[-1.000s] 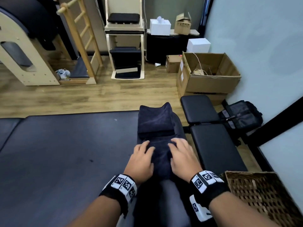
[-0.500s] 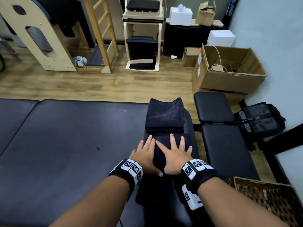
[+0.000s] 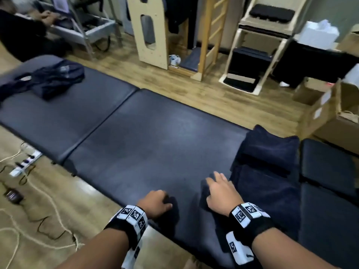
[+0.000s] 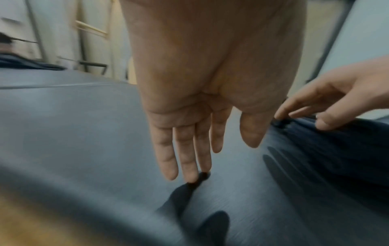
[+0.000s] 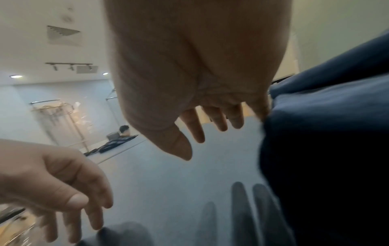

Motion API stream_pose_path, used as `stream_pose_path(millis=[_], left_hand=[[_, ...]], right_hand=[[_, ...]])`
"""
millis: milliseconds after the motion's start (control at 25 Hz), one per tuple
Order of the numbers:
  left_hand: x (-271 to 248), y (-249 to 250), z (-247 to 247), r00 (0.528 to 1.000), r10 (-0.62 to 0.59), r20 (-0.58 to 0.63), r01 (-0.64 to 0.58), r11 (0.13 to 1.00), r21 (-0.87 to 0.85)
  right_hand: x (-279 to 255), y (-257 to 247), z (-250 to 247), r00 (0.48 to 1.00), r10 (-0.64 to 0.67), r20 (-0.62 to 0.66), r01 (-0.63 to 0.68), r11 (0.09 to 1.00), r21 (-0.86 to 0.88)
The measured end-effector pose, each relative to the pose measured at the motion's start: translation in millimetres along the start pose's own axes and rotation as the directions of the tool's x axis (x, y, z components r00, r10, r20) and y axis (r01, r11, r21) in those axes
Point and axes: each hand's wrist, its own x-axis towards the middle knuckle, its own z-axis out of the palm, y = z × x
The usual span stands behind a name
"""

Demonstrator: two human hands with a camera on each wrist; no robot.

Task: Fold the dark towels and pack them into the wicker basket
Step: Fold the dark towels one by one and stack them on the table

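Two folded dark towels lie at the right end of the black padded table (image 3: 155, 136): one folded towel (image 3: 270, 148) farther off and a second folded towel (image 3: 266, 193) nearer me. My right hand (image 3: 217, 183) hovers open just left of the nearer towel (image 5: 326, 149), holding nothing. My left hand (image 3: 163, 197) is open over bare padding, its fingers (image 4: 185, 158) straight above the surface. A heap of unfolded dark towels (image 3: 56, 78) lies at the table's far left end. The wicker basket is out of view.
Black bench pads (image 3: 328, 167) adjoin the table on the right, with a cardboard box (image 3: 330, 117) behind them. A power strip (image 3: 25, 162) and loose cables lie on the floor at left. Wooden exercise frames (image 3: 151, 30) and a seated person (image 3: 23, 33) are beyond.
Both hands have come off the nearer folded towel and moved left over the table. My view has swung left, so the basket is gone and the unfolded heap shows.
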Motion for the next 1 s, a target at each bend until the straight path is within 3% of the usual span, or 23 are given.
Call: stream_pose_path(millis=[160,400,720,880,1000], left_hand=[[-70,-116,20,0.974,-0.225,-0.020,0.214,0.949,-0.233],[-193,-277,71,0.849,-0.528,0.013,0.470,0.744,-0.474],[-310,-395,132,0.703,-0.690,0.173,0.600,0.445,-0.665],[-316,-438,142,0.672,-0.702,0.235,0.624,0.365,-0.691],[-308,-470,109,0.658,-0.712,0.245,0.616,0.321,-0.719]], right_hand=[[15,-83,32,0.972,-0.159,0.173,0.156,0.987,0.031],[19,-216,80,0.886,-0.239,0.398,0.317,0.938,-0.141],[46,-359,107,0.820,-0.258,0.511,0.430,0.867,-0.253],[85,-425,117,0.787,-0.258,0.561,0.490,0.813,-0.313],[126,-484,122,0.758,-0.292,0.583,0.541,0.781,-0.312]])
